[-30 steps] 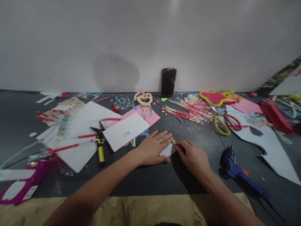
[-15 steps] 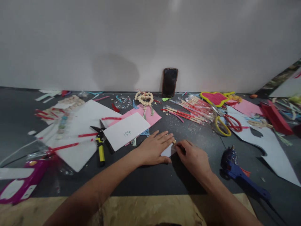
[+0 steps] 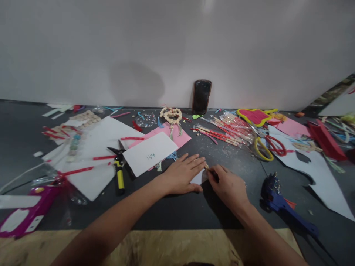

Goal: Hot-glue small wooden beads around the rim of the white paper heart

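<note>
My left hand (image 3: 183,175) lies flat, fingers stretched out, over a small piece of white paper (image 3: 197,179) on the dark table. Just right of it, my right hand (image 3: 227,184) has its fingertips pinched at the paper's edge. Small beige beads (image 3: 206,167) show between the two hands, touching the right fingertips; the rest of them is hidden under my left hand. A white card with handwriting (image 3: 151,153) rests on pink paper (image 3: 181,135) left of my hands. Behind it sits a loop of beige beads (image 3: 171,115) with tassels.
Pliers with yellow handles (image 3: 119,173) lie to the left. A blue glue gun (image 3: 280,205) and scissors (image 3: 263,146) are on the right. A phone (image 3: 201,96) leans against the wall; red-and-beige sticks (image 3: 219,133) lie before it. A magenta tool (image 3: 33,210) is at far left.
</note>
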Available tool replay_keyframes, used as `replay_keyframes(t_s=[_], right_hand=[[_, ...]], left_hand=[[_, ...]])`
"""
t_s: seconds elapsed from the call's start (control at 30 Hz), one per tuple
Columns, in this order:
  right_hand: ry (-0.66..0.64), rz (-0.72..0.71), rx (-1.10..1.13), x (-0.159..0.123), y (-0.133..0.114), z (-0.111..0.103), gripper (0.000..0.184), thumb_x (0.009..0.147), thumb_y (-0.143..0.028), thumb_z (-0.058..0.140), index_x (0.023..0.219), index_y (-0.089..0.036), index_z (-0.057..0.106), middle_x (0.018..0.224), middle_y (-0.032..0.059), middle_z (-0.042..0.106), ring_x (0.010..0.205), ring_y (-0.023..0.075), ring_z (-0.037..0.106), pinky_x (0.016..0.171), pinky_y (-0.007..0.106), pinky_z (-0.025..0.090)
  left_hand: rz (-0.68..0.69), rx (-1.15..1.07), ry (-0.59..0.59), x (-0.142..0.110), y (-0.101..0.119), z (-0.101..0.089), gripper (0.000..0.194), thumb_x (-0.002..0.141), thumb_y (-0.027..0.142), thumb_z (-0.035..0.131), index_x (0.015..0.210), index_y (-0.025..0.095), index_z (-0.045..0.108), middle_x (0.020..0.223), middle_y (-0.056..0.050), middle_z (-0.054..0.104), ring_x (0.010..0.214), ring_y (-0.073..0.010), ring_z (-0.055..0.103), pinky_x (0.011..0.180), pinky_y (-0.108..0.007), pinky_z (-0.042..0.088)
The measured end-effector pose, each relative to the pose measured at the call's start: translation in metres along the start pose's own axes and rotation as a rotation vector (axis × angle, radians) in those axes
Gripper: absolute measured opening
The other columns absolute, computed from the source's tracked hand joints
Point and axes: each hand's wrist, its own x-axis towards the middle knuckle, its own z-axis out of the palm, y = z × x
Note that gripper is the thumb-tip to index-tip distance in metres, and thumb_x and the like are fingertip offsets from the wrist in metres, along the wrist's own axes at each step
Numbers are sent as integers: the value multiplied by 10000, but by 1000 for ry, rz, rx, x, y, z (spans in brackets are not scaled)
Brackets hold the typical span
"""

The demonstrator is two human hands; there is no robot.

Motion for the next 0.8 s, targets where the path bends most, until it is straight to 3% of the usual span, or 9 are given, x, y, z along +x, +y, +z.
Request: replay_keyframes(t_s=[0.63, 0.8], right_hand=[[5, -51, 132, -1, 8, 0, 132, 841, -281, 489, 846, -204, 596, 755, 27, 671, 646, 165, 618, 548, 244, 374], [49, -56, 173, -15, 15, -5, 205, 868, -273, 434, 972, -186, 588, 838, 56, 675, 680, 174, 633, 599, 264, 425]], left_hand=[[4, -21, -5, 1, 0, -4, 768, 816, 635, 387, 1417, 190, 208, 1496, -86, 234, 1381, -263, 145, 1093, -464, 136], [-62, -22, 49, -4, -4, -19, 580, 886, 420, 420, 1384, 152, 294, 1486, -104, 261, 1371, -247, 190, 1099, -413, 193]])
